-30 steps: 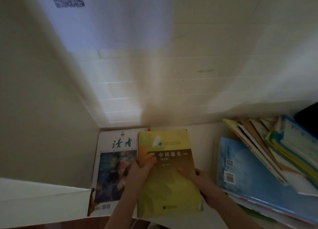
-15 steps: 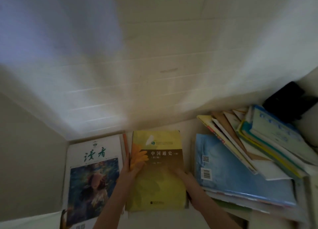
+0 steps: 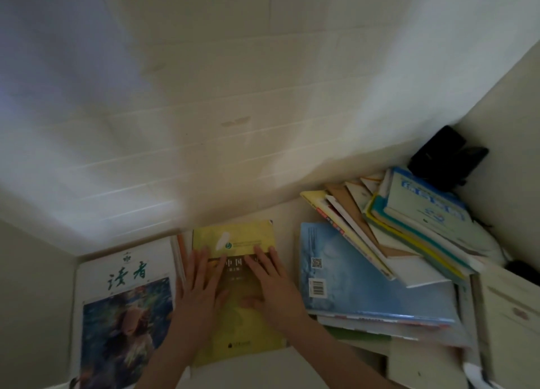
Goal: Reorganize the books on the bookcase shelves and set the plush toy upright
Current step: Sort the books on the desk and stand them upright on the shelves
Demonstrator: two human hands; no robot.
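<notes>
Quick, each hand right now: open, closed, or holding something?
Left hand: open, flat on the yellow paperback book.
Right hand: open, flat on the same book.

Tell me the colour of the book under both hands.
The book is yellow with a dark brown band across its cover; head view.

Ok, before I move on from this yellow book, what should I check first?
1. The yellow book lies flat on the shelf: ok.
2. The left hand and right hand press flat on its cover, gripping nothing: ok.
3. The magazine to its left lies flat: ok.
4. The slanted pile on the right squared up: not ok, it fans askew over the blue book.
5. The plush toy upright: cannot tell, none clearly in view.
</notes>
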